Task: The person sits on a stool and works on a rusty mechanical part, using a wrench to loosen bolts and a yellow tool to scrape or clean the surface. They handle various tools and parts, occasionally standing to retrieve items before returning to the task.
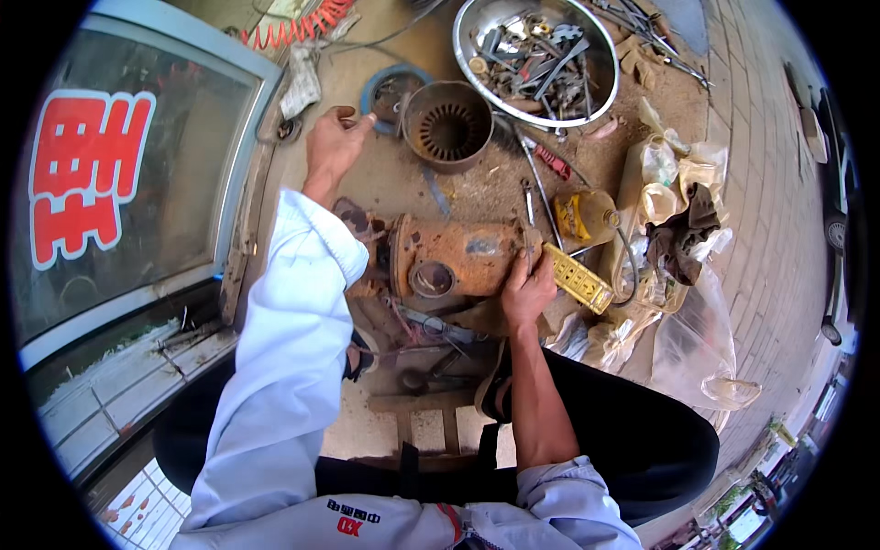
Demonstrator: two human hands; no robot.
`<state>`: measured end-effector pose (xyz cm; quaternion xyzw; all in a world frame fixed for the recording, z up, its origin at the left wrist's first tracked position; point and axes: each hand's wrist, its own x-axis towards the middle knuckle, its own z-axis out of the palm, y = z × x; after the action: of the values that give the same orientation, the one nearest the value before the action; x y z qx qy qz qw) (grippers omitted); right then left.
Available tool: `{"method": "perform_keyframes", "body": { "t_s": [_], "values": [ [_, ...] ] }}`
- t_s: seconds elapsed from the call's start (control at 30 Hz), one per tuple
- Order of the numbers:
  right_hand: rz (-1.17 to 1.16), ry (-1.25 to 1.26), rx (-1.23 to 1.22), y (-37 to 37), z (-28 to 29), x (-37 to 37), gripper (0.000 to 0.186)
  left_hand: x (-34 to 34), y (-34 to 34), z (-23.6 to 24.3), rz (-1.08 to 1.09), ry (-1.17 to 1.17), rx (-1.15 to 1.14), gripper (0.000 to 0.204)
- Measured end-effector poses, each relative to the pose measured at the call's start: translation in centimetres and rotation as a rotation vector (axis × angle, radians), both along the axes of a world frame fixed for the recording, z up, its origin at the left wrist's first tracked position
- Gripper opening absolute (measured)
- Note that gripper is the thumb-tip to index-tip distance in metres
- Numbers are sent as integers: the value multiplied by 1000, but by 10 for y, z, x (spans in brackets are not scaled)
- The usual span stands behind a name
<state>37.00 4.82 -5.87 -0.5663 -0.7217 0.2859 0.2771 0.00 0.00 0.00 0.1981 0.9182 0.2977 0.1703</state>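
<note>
A rusty, orange-brown cylindrical motor housing point(467, 259) lies on its side in front of me, a round opening in its near wall. My right hand point(529, 291) grips its right end, fingers bent over the rim. Darker rusted parts point(359, 240) join its left end, partly hidden by my left sleeve. My left hand point(337, 145) is raised beyond the housing, empty, with thumb and forefinger apart. To its right stands a rusty stator point(447, 126), its slotted bore facing up. A blue-rimmed round part point(390, 92) lies behind the stator, near my left fingertips.
A metal basin point(600, 101) full of tools and scraps stands at the back. Right of the housing are a yellow power strip point(579, 280), a yellow-labelled plastic jug point(587, 218) and plastic bags point(697, 339). A glass door point(137, 156) borders the left. Loose tools point(440, 327) lie before me.
</note>
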Motion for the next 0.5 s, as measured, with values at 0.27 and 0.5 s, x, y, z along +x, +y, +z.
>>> {"method": "perform_keyframes", "body": {
  "t_s": [0.27,0.5],
  "values": [
    [10,0,72,-9,-11,6,41,109,-147,14,-18,330,-141,49],
    [31,-31,139,0,-13,0,41,132,-162,-19,-4,363,-115,47]
  ]
}}
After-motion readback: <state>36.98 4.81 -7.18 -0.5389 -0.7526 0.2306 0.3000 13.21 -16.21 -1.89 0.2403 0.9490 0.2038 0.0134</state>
